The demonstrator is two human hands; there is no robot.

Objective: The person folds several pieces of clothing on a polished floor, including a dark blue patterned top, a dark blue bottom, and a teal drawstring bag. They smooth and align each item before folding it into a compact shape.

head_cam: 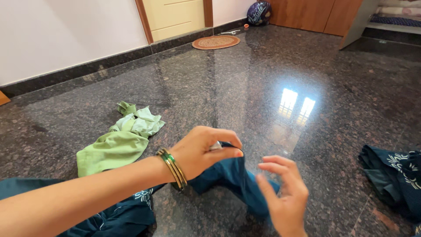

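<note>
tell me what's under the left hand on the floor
Under the left hand, teal cloth lies bunched on the dark granite floor; the fingers pinch its top. The hand covers that pinched part, so anything beneath can't be seen.

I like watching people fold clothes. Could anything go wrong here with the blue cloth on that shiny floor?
Maybe. The left hand pinches only a small bit of the teal garment, so it could slip out. The right hand hovers open beside it, not holding, so the cloth might sag or twist. The polished granite floor looks smooth, so fabric may slide when tugged. The bangles on the left wrist sit close to the cloth and could snag it.
</note>
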